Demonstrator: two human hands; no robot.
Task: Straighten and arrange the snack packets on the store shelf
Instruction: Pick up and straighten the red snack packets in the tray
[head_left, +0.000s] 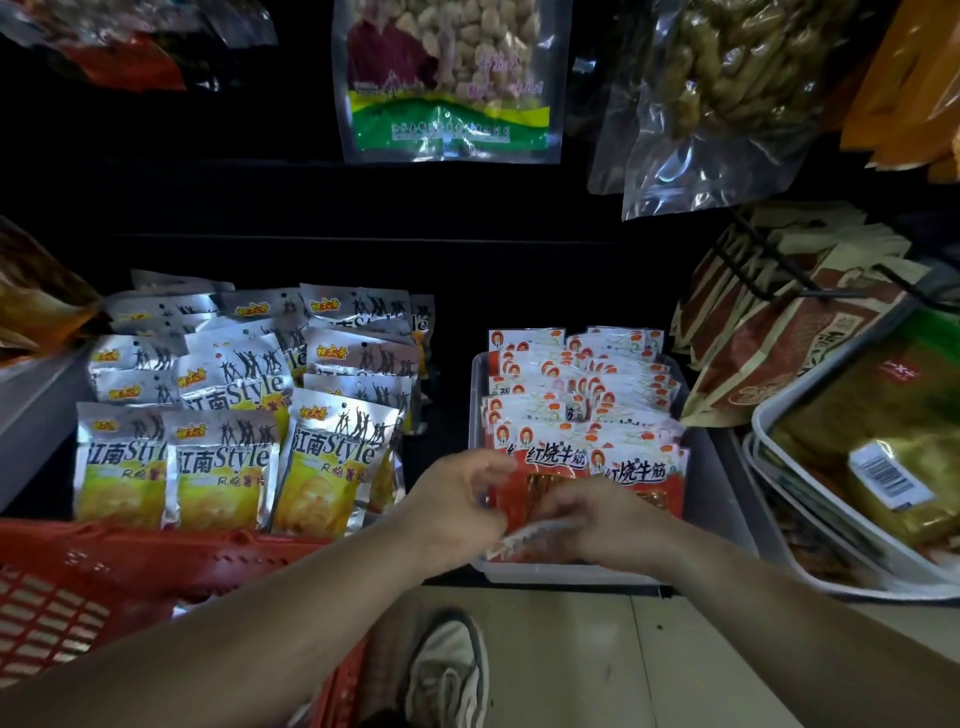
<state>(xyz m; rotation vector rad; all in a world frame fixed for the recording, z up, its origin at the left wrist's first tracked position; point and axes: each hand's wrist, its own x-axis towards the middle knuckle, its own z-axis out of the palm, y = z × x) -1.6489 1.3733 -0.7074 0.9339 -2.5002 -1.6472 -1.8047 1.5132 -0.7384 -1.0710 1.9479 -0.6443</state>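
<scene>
Red snack packets (576, 384) stand in rows inside a pale plastic bin (719, 499) on the dark shelf (452, 431), right of centre. Both hands meet at the front of the bin. The left hand (457, 501) pinches the left edge of the front red packet (556, 462) with curled fingers, and the right hand (597, 519) grips its lower part from the other side. That packet stands upright against the row behind it. Left of the bin, silver and yellow chip packets (234, 457) stand in loose, overlapping rows. A red basket (104, 571) sits just in front of them, beside the left forearm. A grey shoe (447, 670) rests on the floor (571, 675).
</scene>
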